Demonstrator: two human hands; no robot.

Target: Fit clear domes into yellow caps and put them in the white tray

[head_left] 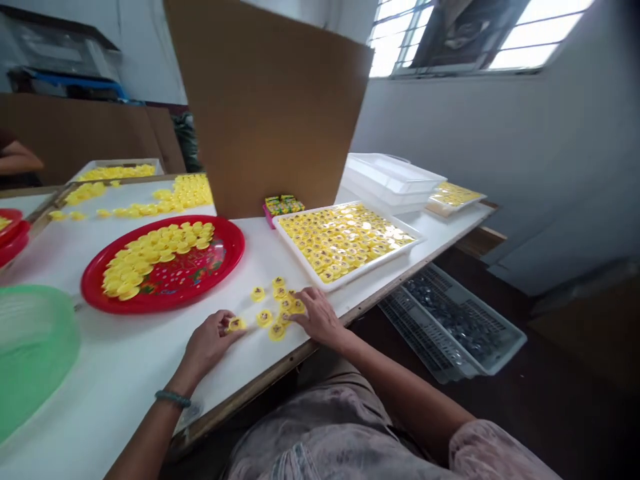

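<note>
Several small yellow round caps (276, 308) with pictures on top lie loose on the white table (120, 360) near its front edge. My left hand (210, 341) pinches one yellow cap (236, 325) between thumb and fingers at the left of the cluster. My right hand (316, 315) rests on the table with its fingers spread flat on the caps at the right side of the cluster. Behind them a white tray (345, 277) is filled with several rows of the same caps. A red round tray (220, 267) on the left holds a heap of plain yellow caps (150, 253).
A tall cardboard sheet (270, 107) stands behind the trays. Stacked clear lids (390, 180) and another tray of caps (453, 195) sit at the right end. A green basket (30, 347) is at the left. A grey crate (450, 327) lies on the floor. Another person's arm (17, 160) shows far left.
</note>
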